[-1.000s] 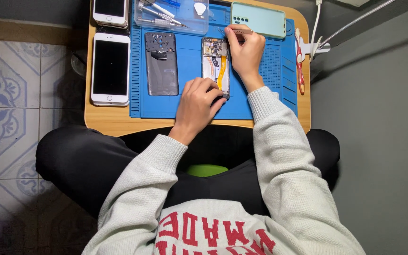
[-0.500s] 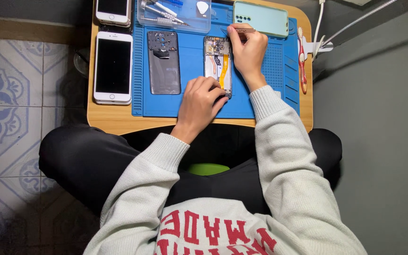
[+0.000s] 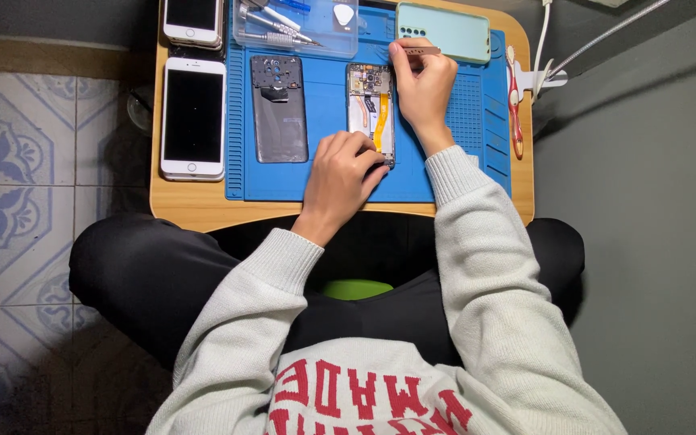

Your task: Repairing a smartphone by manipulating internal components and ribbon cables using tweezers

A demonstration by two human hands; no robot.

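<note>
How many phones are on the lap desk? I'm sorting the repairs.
4: a white phone at left, another above it, the opened phone on the blue mat, and a mint phone at top. More may be out of frame.
</note>
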